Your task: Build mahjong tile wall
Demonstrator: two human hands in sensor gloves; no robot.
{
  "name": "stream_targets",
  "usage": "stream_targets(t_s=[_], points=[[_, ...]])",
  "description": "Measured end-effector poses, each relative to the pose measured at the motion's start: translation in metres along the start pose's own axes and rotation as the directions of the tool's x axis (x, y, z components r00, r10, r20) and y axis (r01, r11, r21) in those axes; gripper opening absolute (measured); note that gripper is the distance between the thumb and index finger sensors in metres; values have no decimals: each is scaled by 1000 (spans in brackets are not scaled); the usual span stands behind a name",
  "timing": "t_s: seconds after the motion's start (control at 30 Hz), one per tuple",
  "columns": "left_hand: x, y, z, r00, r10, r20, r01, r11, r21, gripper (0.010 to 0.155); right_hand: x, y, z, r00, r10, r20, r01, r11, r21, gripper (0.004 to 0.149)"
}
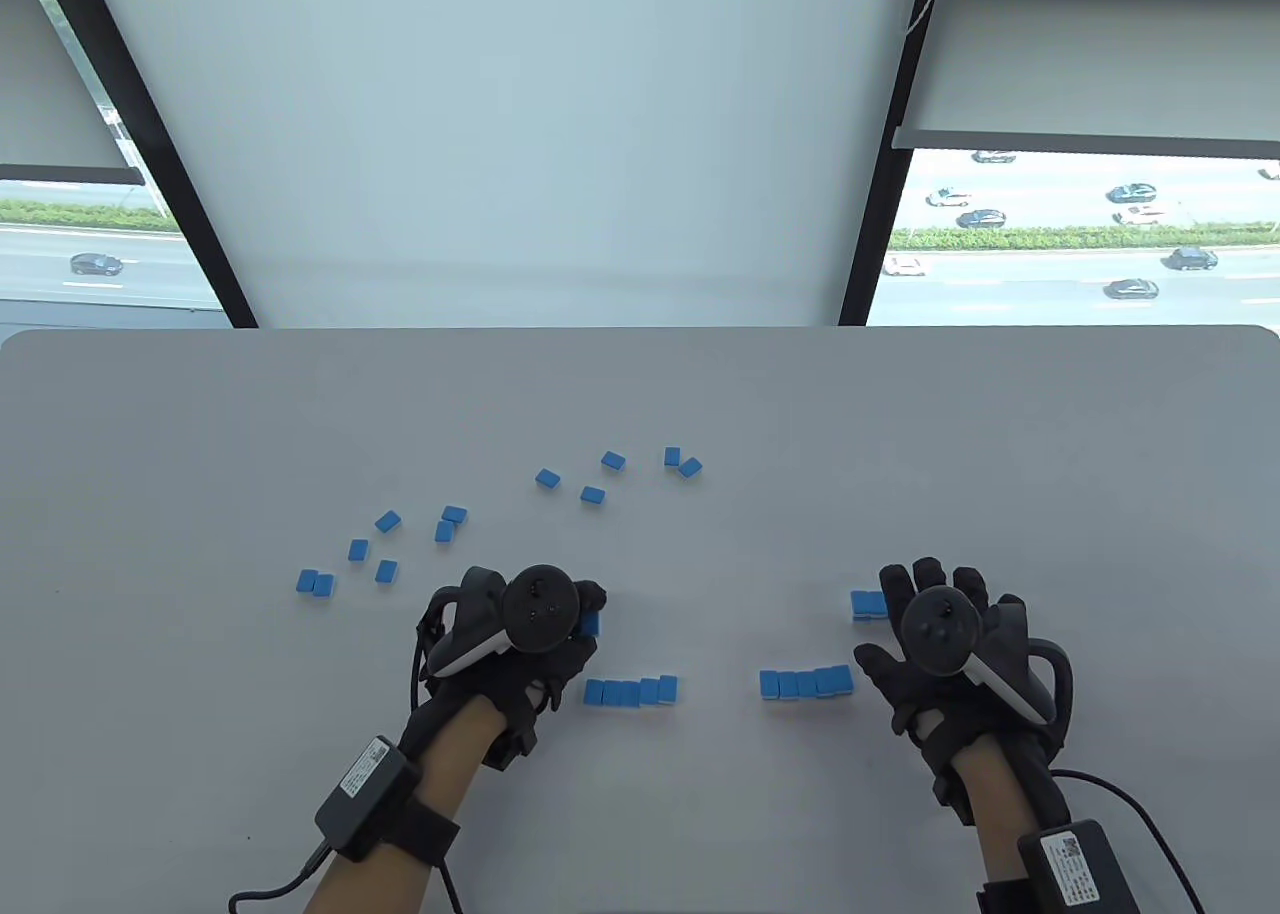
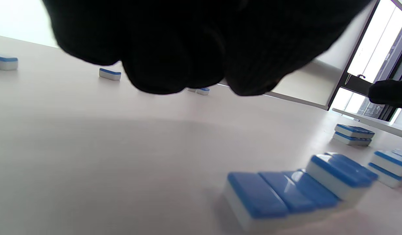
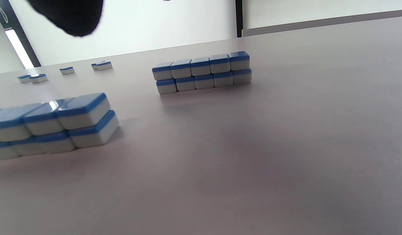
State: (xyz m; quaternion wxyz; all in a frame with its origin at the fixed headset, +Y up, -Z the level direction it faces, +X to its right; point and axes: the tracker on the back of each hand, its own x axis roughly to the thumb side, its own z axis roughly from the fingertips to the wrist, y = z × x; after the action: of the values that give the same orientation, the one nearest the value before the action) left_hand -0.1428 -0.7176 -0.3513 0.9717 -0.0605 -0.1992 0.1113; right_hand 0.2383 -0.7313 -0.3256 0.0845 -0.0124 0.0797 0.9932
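Observation:
Blue-backed, white-faced mahjong tiles lie on a grey table [image 1: 200, 754]. Two short wall segments stand near the front, the left segment [image 1: 630, 692] [image 2: 286, 192] [image 3: 202, 71] and the right segment [image 1: 805, 682] [image 3: 54, 124]; the right wrist view shows both stacked two layers high. My left hand [image 1: 560, 634] is curled just behind the left segment, its fingers [image 2: 175, 49] around a single tile [image 1: 590, 624] that is mostly hidden. My right hand [image 1: 940, 644] lies flat with straight, spread fingers, right of the right segment. A stacked pair of tiles [image 1: 868, 604] [image 2: 353, 134] sits against its index finger.
Several loose tiles are scattered behind the hands, from a pair at the left [image 1: 314, 583] through a cluster [image 1: 452, 519] to a far group [image 1: 682, 462]. The table's far edge [image 1: 640, 332] meets a wall with windows. Cables trail from both wrists.

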Motion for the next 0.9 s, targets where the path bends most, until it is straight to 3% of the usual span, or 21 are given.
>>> stream_targets(t_s=[0.27, 0.9], points=[[30, -15, 2, 996, -67, 61, 73, 991, -113, 61, 1, 1, 1, 1000, 8, -3, -8, 1000, 6, 81], [44, -31, 1, 985, -145, 91, 159, 973, -170, 61, 2, 0, 1, 1000, 15, -5, -15, 1000, 4, 81]])
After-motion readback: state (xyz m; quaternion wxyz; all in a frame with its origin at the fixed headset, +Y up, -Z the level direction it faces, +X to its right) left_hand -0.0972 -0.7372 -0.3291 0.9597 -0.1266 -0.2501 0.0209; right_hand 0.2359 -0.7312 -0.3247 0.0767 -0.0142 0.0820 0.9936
